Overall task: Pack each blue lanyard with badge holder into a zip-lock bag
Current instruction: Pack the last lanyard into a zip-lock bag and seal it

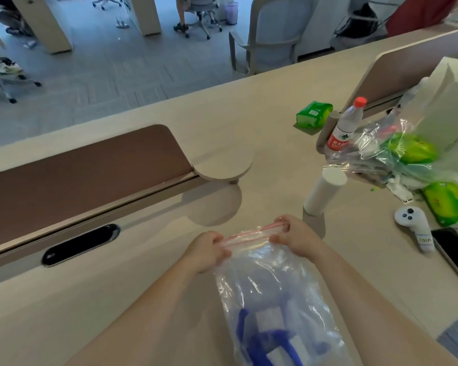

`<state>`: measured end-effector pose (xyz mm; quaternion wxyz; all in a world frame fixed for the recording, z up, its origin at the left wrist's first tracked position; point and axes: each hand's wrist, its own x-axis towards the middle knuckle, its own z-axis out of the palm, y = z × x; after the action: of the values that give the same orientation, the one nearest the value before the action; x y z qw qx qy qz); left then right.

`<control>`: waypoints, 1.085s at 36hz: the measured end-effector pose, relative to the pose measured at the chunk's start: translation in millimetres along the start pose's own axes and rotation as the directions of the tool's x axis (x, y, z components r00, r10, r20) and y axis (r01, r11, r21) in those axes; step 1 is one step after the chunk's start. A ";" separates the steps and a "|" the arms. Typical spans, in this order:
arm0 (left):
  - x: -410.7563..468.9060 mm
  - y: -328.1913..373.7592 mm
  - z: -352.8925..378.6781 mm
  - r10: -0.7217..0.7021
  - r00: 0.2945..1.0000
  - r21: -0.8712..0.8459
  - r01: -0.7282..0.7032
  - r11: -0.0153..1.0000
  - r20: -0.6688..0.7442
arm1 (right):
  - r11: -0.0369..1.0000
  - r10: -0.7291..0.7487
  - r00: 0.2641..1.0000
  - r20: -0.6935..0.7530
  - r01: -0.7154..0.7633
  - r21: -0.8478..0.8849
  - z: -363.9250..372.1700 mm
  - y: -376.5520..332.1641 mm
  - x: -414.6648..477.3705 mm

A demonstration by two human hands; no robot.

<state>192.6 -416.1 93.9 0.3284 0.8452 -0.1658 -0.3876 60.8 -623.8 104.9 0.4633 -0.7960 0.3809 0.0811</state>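
a person's left hand [208, 249] and right hand [292, 237] pinch the red-lined mouth of a zip-lock bag [273, 291] lying on the desk [143, 299], blue lanyard [262, 336] and badge holder [269, 319] inside; sealing appears underway, and pressing the strip closed along its length likely comes next.

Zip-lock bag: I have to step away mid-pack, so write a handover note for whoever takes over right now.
Left hand: pinches the left end of the red zip strip of the zip-lock bag.
Right hand: pinches the strip's right end.
Blue lanyard and badge holder: inside the bag, at its near end.
Done: loading.
Left: press the strip shut along its whole length; whether any of it is sealed yet cannot be told.
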 end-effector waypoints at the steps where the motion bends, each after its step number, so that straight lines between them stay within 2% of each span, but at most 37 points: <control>1: -1.5 2.6 -1.1 0.014 1.000 -0.009 -0.014 1.000 -0.020 | 1.000 -0.008 1.000 -0.015 0.008 -0.002 -1.2 -0.7 -1.6; 13: -75.4 22.0 -51.8 0.221 0.961 0.019 -0.221 0.975 -0.168 | 0.976 -0.219 0.959 -0.180 0.217 -0.029 -2.3 -52.3 -78.2; 25: -155.0 -11.2 -121.5 0.124 0.962 -0.253 -0.186 0.950 -0.243 | 0.955 -0.290 0.933 -0.213 0.298 0.004 43.8 -121.2 -143.3; 32: -192.2 -32.8 -166.5 0.154 0.926 -0.240 -0.245 0.939 -0.344 | 0.934 -0.340 0.916 -0.212 0.355 0.034 76.3 -162.8 -159.5; 36: -218.9 -50.7 -201.0 0.180 0.873 -0.185 -0.290 0.939 -0.454 | 0.919 -0.362 0.908 -0.211 0.385 0.080 101.1 -196.2 -171.9; 39: -239.9 -65.8 -227.6 0.178 0.852 -0.217 -0.318 0.923 -0.491 | 0.898 -0.404 0.894 -0.195 0.428 0.103 121.4 -225.3 -181.3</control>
<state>213.6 -142.7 290.1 0.5267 0.8263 -0.1329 -0.1488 115.2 -367.2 276.8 0.4918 -0.8278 0.2440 -0.1155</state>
